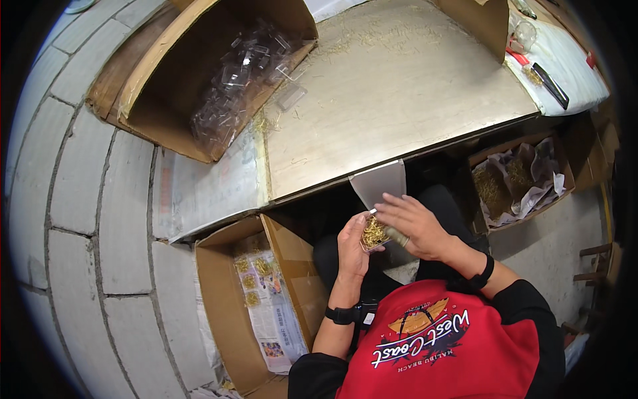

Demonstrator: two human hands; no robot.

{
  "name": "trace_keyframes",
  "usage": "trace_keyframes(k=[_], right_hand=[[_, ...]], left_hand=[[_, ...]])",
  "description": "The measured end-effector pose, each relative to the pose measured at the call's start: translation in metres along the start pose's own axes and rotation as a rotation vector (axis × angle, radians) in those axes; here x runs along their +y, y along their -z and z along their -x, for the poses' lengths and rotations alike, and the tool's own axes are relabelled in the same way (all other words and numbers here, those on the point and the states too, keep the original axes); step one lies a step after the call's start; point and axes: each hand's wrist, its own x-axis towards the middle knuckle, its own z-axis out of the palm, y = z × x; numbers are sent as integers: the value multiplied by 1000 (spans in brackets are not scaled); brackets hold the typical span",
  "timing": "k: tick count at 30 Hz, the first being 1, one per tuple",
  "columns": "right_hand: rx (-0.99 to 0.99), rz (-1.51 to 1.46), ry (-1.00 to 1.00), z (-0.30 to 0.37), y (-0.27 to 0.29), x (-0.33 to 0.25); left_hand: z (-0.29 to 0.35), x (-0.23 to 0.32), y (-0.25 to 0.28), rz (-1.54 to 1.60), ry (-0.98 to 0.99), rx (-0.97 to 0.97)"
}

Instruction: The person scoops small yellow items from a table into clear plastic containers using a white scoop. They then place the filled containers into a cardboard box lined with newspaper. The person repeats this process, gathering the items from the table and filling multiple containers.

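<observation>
Two hands work over the lap, just off the bench's near edge. The left hand (353, 246) grips one small clear plastic box (375, 234) filled with thin gold-coloured pieces. The right hand (417, 226) is beside and partly over it, fingers stretched out and together; whether they touch the contents cannot be told. A drab cover wraps one digit.

Three open cardboard cartons stand around. The far-left carton (156, 73) holds a heap of empty clear boxes (232, 80), too tangled to count; one loose clear box (290, 98) lies on the bench (399, 100) just right of it. The near-left carton (219, 286) contains at least four gold-filled boxes (252, 298) on printed paper (271, 332). The right carton (527, 210), below the bench, is lined with paper and holds more gold pieces (486, 186), uncountable.

More gold bits scatter across the bench's far part. At far right are one clear jar (524, 34) and one black-handled tool (551, 86), behind an upright cardboard panel (475, 23) cut off at the top edge. A pale sheet (379, 183) sticks out from the bench edge just beyond the hands. The right hand hides part of the held box; the space under the bench is dark.
</observation>
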Motion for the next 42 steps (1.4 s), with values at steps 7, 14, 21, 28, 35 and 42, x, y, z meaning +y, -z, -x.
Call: trace_keyframes(k=[7, 14, 21, 28, 35, 42], right_hand=[[-34, -49, -20, 7, 3, 3], [-105, -17, 21, 0, 2, 1], [-69, 43, 50, -9, 20, -3], [138, -185, -27, -23, 24, -2], [87, -477, -240, -21, 5, 3], [-35, -385, -190, -33, -13, -12]], left_hand=[[-1, -3, -1, -151, -11, 113], [-2, 3, -4, -83, -8, 67], [-4, 26, -4, 5, -11, -56], [-2, 50, -12, -146, -98, 16], [25, 95, 11, -121, -158, 86], [79, 171, 114, -152, -483, 417]])
